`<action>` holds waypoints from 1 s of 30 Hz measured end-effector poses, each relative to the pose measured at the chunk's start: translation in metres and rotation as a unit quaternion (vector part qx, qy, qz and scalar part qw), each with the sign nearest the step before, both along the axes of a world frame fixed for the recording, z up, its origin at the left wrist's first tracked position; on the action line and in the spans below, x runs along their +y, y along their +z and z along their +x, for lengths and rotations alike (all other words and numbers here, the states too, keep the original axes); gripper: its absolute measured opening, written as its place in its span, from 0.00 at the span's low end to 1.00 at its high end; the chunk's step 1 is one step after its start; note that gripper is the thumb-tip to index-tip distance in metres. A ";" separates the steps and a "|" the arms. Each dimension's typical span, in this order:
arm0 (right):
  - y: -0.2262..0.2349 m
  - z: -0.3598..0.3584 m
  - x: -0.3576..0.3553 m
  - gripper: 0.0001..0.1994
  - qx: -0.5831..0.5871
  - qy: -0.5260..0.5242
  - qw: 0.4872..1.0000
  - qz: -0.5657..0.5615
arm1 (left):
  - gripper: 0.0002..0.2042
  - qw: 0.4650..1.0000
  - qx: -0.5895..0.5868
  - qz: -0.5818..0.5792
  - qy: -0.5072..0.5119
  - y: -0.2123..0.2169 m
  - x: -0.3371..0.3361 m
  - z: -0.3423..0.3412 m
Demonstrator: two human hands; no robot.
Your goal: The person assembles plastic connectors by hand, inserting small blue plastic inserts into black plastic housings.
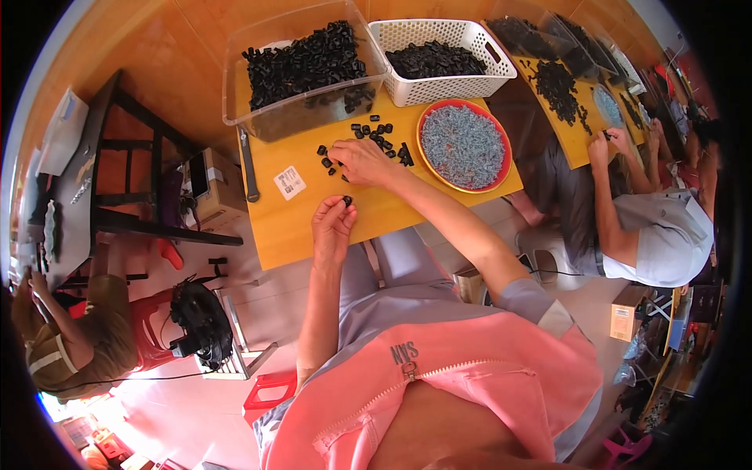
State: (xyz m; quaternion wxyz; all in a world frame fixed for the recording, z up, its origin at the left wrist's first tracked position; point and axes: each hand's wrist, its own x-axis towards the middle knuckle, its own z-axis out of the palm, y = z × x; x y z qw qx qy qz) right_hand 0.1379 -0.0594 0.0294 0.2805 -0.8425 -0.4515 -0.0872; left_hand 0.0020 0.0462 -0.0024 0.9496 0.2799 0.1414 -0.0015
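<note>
My left hand (pixel 333 229) is raised over the front edge of the yellow table (pixel 286 239), thumb and fingers pinched on a small black plastic part (pixel 347 201). My right hand (pixel 364 162) reaches over the tabletop among loose black plastic pieces (pixel 381 141). Its fingers are bent together at the pieces, and what lies between the tips is hidden. Right of that hand stands a red-rimmed round tray (pixel 507 157) full of small grey-blue screws (pixel 462 146). A sticker with a square code (pixel 289 182) lies to the left of both hands.
Behind the loose pieces stand a clear plastic bin (pixel 266 121) and a white perforated basket (pixel 439 92), both holding black parts. A dark-handled tool (pixel 248 164) lies along the left edge. Other people sit at right (pixel 650 235) and left (pixel 78 337).
</note>
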 end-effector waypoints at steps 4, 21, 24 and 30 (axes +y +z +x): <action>0.003 -0.002 -0.003 0.02 0.024 -0.006 0.999 -0.034 | 0.04 1.000 0.003 -0.001 0.000 0.000 0.000 -0.001; -0.003 -0.030 -0.038 0.07 0.362 -0.073 0.906 0.206 | 0.04 1.000 0.019 0.008 -0.007 0.005 -0.002 -0.002; 0.002 -0.059 -0.051 0.06 0.567 -0.066 0.755 0.323 | 0.04 1.000 0.020 0.001 -0.019 0.003 -0.001 -0.005; 0.006 -0.092 -0.061 0.08 0.614 -0.097 0.689 0.372 | 0.04 0.998 0.036 0.009 -0.042 0.006 -0.008 -0.008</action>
